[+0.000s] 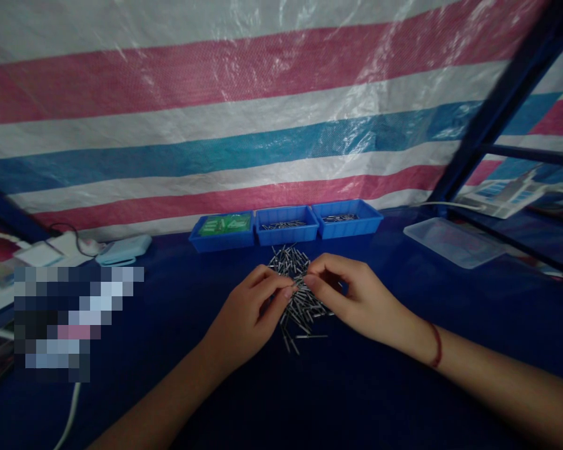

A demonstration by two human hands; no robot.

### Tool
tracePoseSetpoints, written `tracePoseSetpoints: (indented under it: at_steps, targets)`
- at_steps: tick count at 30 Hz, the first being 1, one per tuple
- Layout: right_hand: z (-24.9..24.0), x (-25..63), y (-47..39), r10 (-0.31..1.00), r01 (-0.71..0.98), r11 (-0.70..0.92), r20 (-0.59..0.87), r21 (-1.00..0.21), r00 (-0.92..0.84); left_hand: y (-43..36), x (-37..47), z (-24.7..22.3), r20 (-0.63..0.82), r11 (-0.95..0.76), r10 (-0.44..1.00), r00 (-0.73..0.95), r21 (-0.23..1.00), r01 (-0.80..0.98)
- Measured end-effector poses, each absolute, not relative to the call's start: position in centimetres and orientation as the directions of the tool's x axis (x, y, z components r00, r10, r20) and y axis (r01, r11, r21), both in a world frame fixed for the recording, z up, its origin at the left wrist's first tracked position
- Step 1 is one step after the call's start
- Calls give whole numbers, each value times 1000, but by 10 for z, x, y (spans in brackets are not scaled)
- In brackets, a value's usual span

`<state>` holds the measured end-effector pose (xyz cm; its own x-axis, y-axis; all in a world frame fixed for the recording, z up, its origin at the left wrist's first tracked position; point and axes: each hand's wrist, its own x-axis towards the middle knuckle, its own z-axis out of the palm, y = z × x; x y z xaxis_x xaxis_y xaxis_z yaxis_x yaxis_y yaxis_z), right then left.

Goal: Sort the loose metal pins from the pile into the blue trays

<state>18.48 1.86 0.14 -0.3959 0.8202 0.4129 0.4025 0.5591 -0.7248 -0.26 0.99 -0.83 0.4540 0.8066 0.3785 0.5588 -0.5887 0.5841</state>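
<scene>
A loose pile of thin metal pins [304,307] lies on the dark blue table, with a few strays at its near edge. My left hand [251,312] is over the pile's left side, thumb and index finger pinched together; what is between them is too small to name. Over the right side, my right hand [351,290] also has its thumb and index finger closed, their tips close to the left fingertips. Whatever the right fingers hold cannot be made out. A dark red band circles the right wrist.
Behind the pile stand three blue trays: the left one [197,240] holds green packets, the middle [286,235] and right [351,228] ones metal pins. A clear plastic lid [455,242] lies at right, a light blue pouch [124,250] at left. Striped sheeting hangs behind.
</scene>
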Motion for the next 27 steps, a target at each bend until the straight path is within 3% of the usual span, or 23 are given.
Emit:
tracePoseSetpoints:
  at_steps: [3, 5, 8, 11, 14, 18, 27]
  targets:
    - [5, 194, 30, 771, 464, 631, 434, -622, -466, 11, -4, -11, 384, -559, 829, 407, 568, 604]
    - [6, 208, 47, 784, 546, 617, 504, -566, -363, 11, -4, -12, 371, -526, 850, 374, 569, 632]
    - [4, 239, 83, 789, 741, 419, 615, -525, -10, 11, -4, -13, 318, -526, 850, 420, 536, 660]
    - [-4, 269, 114, 809, 884, 207, 581, -419, 86, 11, -3, -14, 246, -548, 833, 496, 492, 677]
    - [-12, 285, 126, 855, 919, 130, 511, -371, 85, 11, -2, -14, 194, -565, 815, 545, 471, 678]
    - [-16, 281, 119, 877, 917, 148, 477, -369, 51, 11, -5, -14, 153, -615, 772, 617, 425, 664]
    - [-11, 242, 86, 900, 858, 404, 306, -316, -311, 14, -17, -8, 9, -607, 740, 673, 441, 661]
